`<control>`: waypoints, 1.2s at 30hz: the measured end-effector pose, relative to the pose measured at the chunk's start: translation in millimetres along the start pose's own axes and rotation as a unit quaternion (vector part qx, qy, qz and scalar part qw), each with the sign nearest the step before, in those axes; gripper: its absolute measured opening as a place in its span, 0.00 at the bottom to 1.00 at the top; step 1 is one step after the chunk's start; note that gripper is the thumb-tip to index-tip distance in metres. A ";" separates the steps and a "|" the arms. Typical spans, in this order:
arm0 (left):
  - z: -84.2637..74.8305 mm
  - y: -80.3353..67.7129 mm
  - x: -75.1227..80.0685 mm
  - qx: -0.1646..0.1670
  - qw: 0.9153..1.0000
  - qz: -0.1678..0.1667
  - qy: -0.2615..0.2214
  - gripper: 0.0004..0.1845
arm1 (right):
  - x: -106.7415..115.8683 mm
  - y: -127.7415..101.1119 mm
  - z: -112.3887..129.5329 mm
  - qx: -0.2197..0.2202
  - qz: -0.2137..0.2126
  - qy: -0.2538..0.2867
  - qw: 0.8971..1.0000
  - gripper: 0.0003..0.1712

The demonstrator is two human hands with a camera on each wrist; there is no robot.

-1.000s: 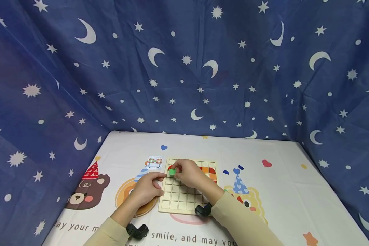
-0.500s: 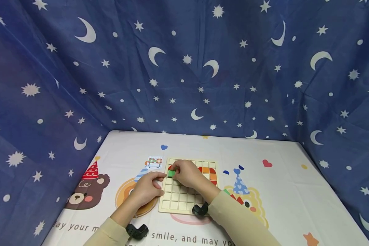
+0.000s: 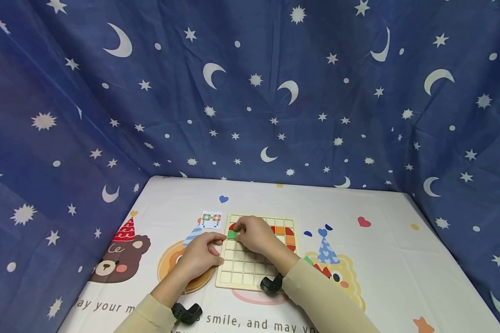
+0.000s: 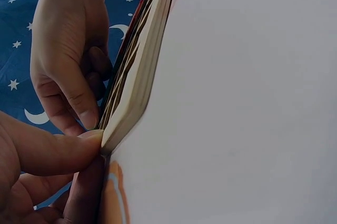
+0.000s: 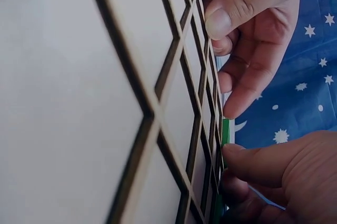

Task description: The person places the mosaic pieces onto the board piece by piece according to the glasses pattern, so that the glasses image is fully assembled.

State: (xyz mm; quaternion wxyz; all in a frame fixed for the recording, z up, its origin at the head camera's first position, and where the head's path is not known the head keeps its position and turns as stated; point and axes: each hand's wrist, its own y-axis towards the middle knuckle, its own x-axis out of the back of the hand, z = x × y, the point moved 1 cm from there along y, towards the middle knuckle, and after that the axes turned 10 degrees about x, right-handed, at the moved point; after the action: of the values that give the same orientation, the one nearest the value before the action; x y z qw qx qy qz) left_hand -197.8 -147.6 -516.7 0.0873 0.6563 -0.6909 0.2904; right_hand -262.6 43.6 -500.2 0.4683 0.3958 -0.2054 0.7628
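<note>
Fingertips [image 3: 238,230] of the right hand [image 3: 254,236] pinched on a small green square tile [image 3: 232,235], pressing it down into a cell at the left edge of the pale wooden grid board [image 3: 250,270], second row from the far side, just below a red quarter-round tile [image 3: 232,226]. Left hand [image 3: 200,254] loosely curled against the board's left rim, thumb [image 4: 58,153] pushed flat on the edge, gripping nothing. More orange and red tiles [image 3: 284,230] seated along the far right rows. Small printed pattern card [image 3: 211,219] lying just beyond the board's far-left corner, on the white cartoon-print tablecloth [image 3: 379,259].

Likely trouble: tile tilted on a divider, jamming half-seated or popping out when the pinch lets go. Board apt to slide right if the bracing thumb slackens. Wrong cell possible, since the card sits partly outside the line of sight.
</note>
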 end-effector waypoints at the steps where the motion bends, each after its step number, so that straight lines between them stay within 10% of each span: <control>1: -0.3 -0.1 0.0 -0.001 1.000 -0.001 -0.001 0.33 | 0.0 0.1 0.3 0.000 -0.001 -0.001 1.000 0.07; 36: -1.5 -0.3 0.6 0.005 1.000 0.005 -0.009 0.32 | 17.1 -14.8 2.8 0.025 0.010 0.048 0.998 0.10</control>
State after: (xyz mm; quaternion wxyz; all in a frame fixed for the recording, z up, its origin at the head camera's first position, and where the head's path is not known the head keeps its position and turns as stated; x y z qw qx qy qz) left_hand -197.9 -147.3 -515.1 0.0765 0.6561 -0.6931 0.2885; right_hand -252.7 58.2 -485.8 0.4597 0.3680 -0.1672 0.7908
